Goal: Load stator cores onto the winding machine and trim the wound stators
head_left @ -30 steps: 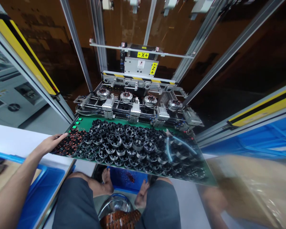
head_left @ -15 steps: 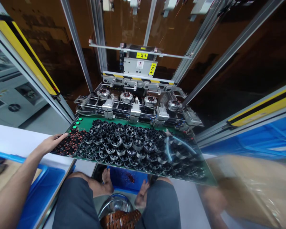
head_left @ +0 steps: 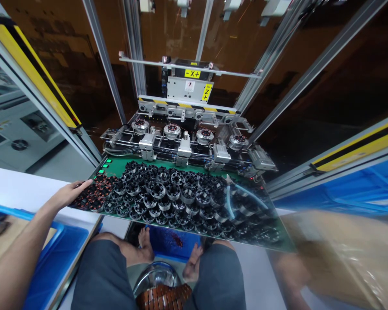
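My left hand [head_left: 71, 193] lies with its fingers spread on copper-wound stators [head_left: 93, 199] at the left end of a green circuit board [head_left: 111, 170]. Dozens of black slotted stator cores [head_left: 171, 199] stand packed across the board, and a clear plastic sheet [head_left: 255, 206] covers its right part. At the lower right, my right hand [head_left: 292, 269] is blurred behind or within clear plastic film, so its grip is hidden.
A machine fixture [head_left: 187, 146] with four mounted stators stands behind the board, between aluminium frame posts and yellow light-curtain bars [head_left: 32, 73]. Blue crates [head_left: 54, 262] lie left and right. Below, between my legs, are a blue bin [head_left: 171, 243] and a steel bowl [head_left: 155, 275].
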`<control>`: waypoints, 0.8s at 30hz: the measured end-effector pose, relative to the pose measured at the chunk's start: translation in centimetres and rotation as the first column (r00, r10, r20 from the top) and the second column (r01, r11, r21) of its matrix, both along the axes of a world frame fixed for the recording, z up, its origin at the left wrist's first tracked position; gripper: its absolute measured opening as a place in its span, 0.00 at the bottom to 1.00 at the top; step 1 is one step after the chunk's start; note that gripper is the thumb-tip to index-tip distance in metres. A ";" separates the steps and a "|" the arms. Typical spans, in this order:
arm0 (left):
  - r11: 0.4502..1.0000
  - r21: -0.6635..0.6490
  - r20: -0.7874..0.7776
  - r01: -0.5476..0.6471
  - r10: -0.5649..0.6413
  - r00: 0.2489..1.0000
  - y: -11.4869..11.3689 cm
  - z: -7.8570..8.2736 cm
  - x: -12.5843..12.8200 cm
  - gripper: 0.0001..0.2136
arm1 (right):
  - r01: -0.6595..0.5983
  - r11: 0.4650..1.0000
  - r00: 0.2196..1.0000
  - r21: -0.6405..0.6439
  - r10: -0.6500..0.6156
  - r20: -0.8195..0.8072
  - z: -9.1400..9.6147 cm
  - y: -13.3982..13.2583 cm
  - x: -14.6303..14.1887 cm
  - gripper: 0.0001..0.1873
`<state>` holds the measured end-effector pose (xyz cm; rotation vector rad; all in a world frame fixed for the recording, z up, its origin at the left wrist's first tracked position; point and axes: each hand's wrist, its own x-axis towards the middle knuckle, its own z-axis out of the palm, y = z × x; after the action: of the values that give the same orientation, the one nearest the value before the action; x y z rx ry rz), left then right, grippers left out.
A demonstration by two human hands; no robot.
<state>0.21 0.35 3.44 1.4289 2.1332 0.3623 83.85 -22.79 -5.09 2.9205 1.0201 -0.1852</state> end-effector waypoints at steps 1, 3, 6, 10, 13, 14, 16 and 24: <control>1.000 -0.004 -0.001 -0.002 0.002 1.000 0.0 0.0 0.0 0.44 | -0.006 1.000 1.000 -0.003 0.006 -0.003 0.1 0.0 0.0 0.20; 1.000 -0.012 0.002 -0.005 0.005 1.000 0.0 0.0 0.0 0.44 | -0.023 1.000 1.000 -0.016 0.023 -0.020 0.3 0.0 0.0 0.19; 1.000 -0.020 0.011 -0.008 0.008 1.000 0.0 -0.2 -0.1 0.44 | -0.032 0.999 0.999 -0.033 0.030 -0.042 0.3 0.0 0.1 0.18; 1.000 -0.016 0.019 -0.009 0.009 1.000 0.1 -0.4 -0.3 0.45 | -0.026 0.999 1.000 0.023 0.025 0.001 -0.2 0.0 0.4 0.22; 1.000 -0.013 0.026 -0.007 0.008 1.000 0.1 -0.6 -0.4 0.45 | -0.019 0.999 1.000 0.027 0.019 -0.002 -0.5 -0.1 0.6 0.24; 1.000 -0.013 0.025 -0.008 0.008 1.000 0.1 -0.6 -0.4 0.45 | -0.010 1.000 1.000 0.026 0.010 -0.001 -0.6 -0.2 0.7 0.25; 1.000 -0.015 0.022 -0.011 0.011 1.000 0.1 -0.6 -0.4 0.46 | 0.003 1.000 1.000 0.029 -0.003 0.000 -0.8 -0.3 0.9 0.27; 1.000 -0.014 0.008 -0.010 0.010 1.000 -0.1 0.0 0.1 0.46 | -0.016 0.998 1.000 0.060 0.017 -0.015 -1.4 -0.6 1.3 0.24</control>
<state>0.34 0.29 3.41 1.4078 2.1331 0.3559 85.15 -23.42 -6.53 2.9675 1.0705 -0.1806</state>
